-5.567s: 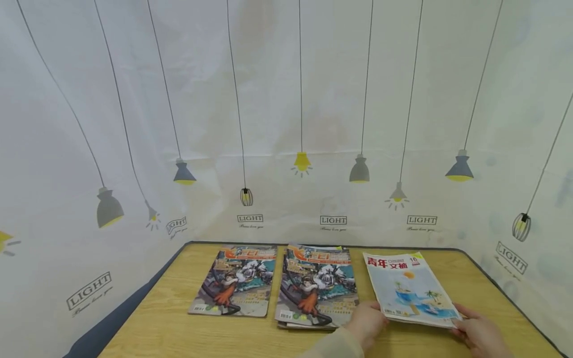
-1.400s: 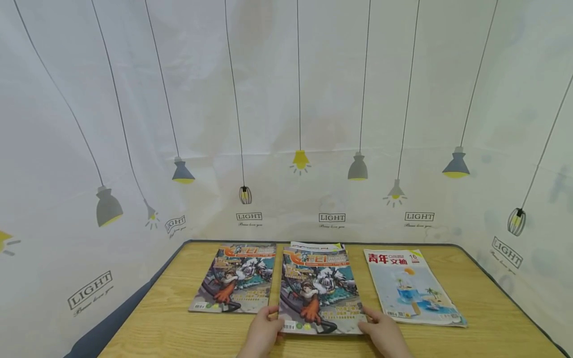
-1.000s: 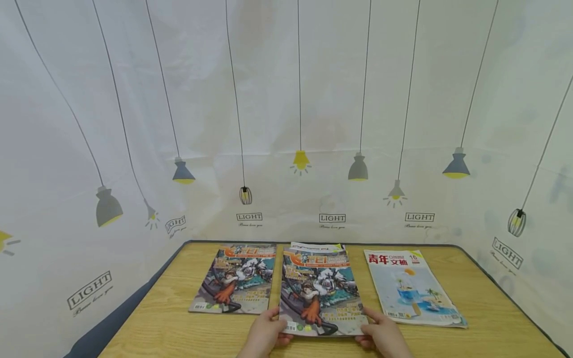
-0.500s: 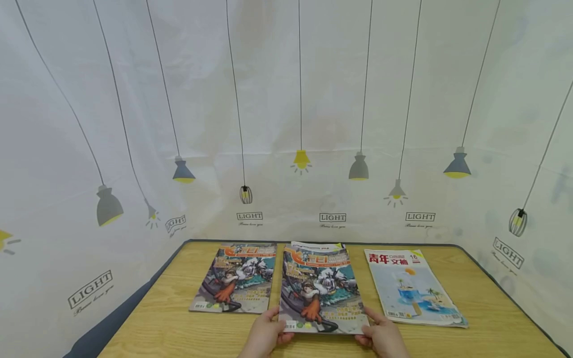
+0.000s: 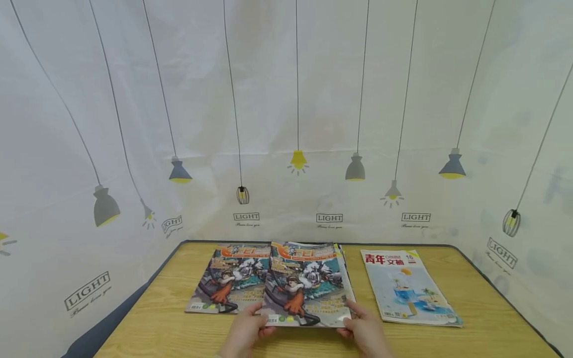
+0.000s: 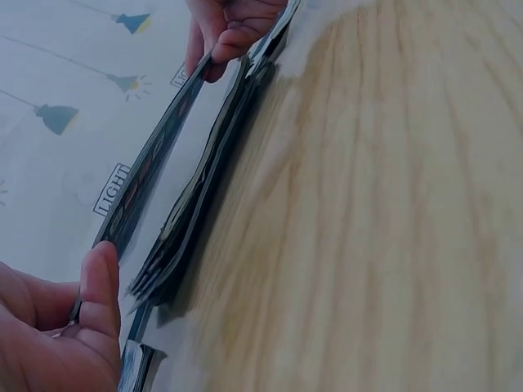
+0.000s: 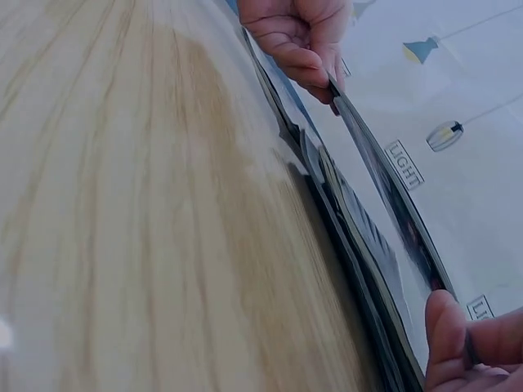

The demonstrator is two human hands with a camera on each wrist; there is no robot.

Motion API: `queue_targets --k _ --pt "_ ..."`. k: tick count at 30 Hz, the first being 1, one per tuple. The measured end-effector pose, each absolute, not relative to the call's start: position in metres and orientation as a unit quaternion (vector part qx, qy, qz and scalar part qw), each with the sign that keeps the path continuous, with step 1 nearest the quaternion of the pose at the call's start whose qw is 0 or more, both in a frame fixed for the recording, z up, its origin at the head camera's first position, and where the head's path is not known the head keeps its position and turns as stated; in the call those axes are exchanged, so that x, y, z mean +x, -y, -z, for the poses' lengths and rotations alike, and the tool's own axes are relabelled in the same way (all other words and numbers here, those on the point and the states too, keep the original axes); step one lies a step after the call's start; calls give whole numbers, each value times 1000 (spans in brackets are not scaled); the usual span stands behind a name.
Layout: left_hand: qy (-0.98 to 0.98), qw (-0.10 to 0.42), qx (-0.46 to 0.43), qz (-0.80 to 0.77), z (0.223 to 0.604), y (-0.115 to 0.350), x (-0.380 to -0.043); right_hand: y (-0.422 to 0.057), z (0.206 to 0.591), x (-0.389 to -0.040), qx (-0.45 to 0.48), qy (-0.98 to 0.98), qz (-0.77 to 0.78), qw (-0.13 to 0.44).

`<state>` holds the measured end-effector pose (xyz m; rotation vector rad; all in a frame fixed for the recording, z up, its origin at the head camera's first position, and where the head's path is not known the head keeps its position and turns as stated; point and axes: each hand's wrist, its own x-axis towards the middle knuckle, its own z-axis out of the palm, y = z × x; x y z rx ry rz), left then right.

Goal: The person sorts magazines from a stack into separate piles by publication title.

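Note:
A comic-style magazine (image 5: 309,291) is held between both hands at its near corners. My left hand (image 5: 243,329) pinches the left corner, thumb on top; my right hand (image 5: 366,329) grips the right one likewise. Both wrist views show a gap between this magazine (image 6: 147,171) and the pile of magazines (image 7: 359,253) lying on the table beneath it. In the head view only a sliver of that pile (image 5: 345,268) shows past the right edge. A matching magazine (image 5: 226,286) lies to the left, its right side overlapped by the held one.
Off to the right lies a white and blue magazine (image 5: 409,291) with a beach picture. The wooden table (image 5: 170,328) meets a pale curtain (image 5: 268,124) printed with hanging lamps at its back and sides.
First the hands held the white and blue magazine at the right; later they took the middle comic-style magazine. It has now shifted left and risen off the pile, overlapping the left magazine.

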<state>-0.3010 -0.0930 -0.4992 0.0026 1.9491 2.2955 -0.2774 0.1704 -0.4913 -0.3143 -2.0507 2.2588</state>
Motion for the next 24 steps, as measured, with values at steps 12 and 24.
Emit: queue_targets --k 12,24 --pt "-656 23 -34 -754 490 151 -309 -116 481 -293 -46 651 -758 -15" --pt "-659 14 -62 -749 486 214 -317 -62 468 -309 -13 681 -729 -65"
